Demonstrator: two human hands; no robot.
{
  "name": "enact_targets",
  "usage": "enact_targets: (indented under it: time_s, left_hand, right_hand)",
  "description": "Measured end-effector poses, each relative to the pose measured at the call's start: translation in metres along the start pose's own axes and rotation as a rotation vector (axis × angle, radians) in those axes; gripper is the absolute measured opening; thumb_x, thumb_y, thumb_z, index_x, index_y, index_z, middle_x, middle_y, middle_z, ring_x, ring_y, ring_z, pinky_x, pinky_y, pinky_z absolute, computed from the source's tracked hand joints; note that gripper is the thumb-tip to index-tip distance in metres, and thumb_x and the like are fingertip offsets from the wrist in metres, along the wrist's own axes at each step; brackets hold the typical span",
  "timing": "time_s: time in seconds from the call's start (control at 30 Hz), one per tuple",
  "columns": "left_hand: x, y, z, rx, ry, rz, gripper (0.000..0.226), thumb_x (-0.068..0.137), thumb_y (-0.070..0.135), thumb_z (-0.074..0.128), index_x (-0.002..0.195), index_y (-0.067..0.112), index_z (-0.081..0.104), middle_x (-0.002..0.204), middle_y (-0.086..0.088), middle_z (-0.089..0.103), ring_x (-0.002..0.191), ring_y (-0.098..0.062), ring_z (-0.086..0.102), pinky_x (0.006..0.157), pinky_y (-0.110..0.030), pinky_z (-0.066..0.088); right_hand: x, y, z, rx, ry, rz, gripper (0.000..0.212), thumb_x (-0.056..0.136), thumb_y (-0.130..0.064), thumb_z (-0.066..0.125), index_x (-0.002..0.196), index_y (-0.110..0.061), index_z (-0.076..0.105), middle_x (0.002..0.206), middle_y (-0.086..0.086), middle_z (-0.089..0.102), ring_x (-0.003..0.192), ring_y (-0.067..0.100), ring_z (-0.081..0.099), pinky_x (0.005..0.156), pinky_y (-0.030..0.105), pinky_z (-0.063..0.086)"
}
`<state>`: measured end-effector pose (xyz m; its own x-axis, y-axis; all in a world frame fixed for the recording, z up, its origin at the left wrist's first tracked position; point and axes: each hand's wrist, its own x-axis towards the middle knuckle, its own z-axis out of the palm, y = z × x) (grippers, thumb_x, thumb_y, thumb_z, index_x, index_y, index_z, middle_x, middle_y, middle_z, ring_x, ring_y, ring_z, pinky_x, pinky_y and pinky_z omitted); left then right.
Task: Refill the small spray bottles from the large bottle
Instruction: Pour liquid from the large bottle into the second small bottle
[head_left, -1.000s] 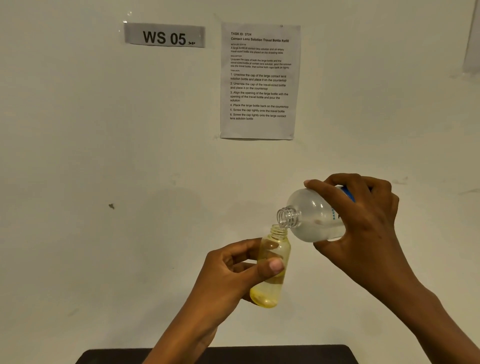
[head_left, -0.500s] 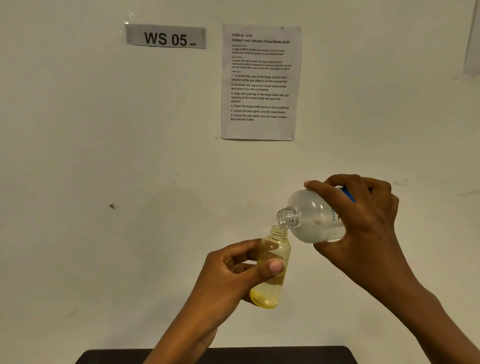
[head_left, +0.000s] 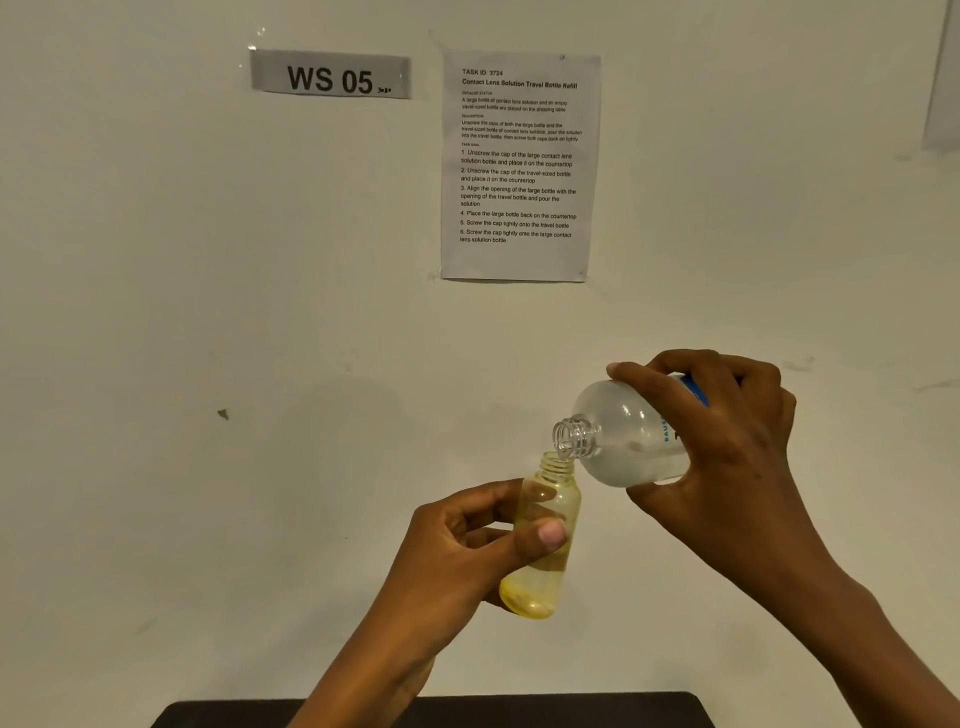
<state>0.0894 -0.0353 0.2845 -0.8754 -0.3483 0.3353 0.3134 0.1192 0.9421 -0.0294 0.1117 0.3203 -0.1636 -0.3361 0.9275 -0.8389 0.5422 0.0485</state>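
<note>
Nothing has moved: my right hand (head_left: 727, 467) grips the tilted large bottle (head_left: 623, 441), my left hand (head_left: 462, 556) the small bottle (head_left: 550, 501).

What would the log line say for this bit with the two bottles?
step: refill | left hand: holds small yellow bottle | right hand: tips large bottle, neck at small one's mouth | state: both bottles uncapped

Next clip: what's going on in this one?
A person is mid-pour. The right hand grips the large clear bottle, uncapped and tipped nearly on its side, with its neck just over the mouth of the small yellow bottle. The left hand holds that small bottle roughly upright. It looks only part-filled.
</note>
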Motion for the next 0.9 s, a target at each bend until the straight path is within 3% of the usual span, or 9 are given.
enact_targets:
  time_s: [0.23, 0.4, 0.9]
  left_hand:
    - [-0.0004, 0.0004, -0.0003, -0.007, -0.002, 0.002, 0.038, 0.047, 0.039, 0.071, 0.084, 0.031, 0.071, 0.085, 0.012, 0.074, 0.074, -0.011, 0.071, 0.052, -0.022, 0.053]
    - [-0.0001, -0.0002, -0.0009, -0.003, -0.001, 0.003, 0.04, 0.048, 0.039, 0.071, 0.087, 0.031, 0.071, 0.087, 0.011, 0.073, 0.075, -0.011, 0.071, 0.052, -0.022, 0.053]
    - [0.0032, -0.0027, -0.0017, 0.001, 0.0, 0.005, 0.037, 0.045, 0.042, 0.069, 0.082, 0.035, 0.068, 0.082, 0.019, 0.072, 0.075, -0.007, 0.071, 0.052, -0.021, 0.053]
  right_hand:
    - [0.0001, 0.0017, 0.0008, 0.011, -0.024, -0.002, 0.073, 0.052, -0.016, 0.075, 0.118, -0.031, 0.048, 0.109, 0.001, 0.053, 0.103, 0.024, 0.034, 0.08, 0.022, 0.013]
    - [0.0003, 0.0009, 0.0009, 0.004, -0.01, -0.007, 0.067, 0.053, -0.022, 0.065, 0.118, -0.031, 0.049, 0.108, 0.001, 0.054, 0.102, 0.024, 0.034, 0.08, 0.022, 0.013]
    - [0.0006, 0.0026, 0.0027, 0.006, -0.018, -0.011, 0.069, 0.054, -0.021, 0.07, 0.119, -0.03, 0.049, 0.109, 0.002, 0.053, 0.103, 0.024, 0.034, 0.081, 0.023, 0.013]
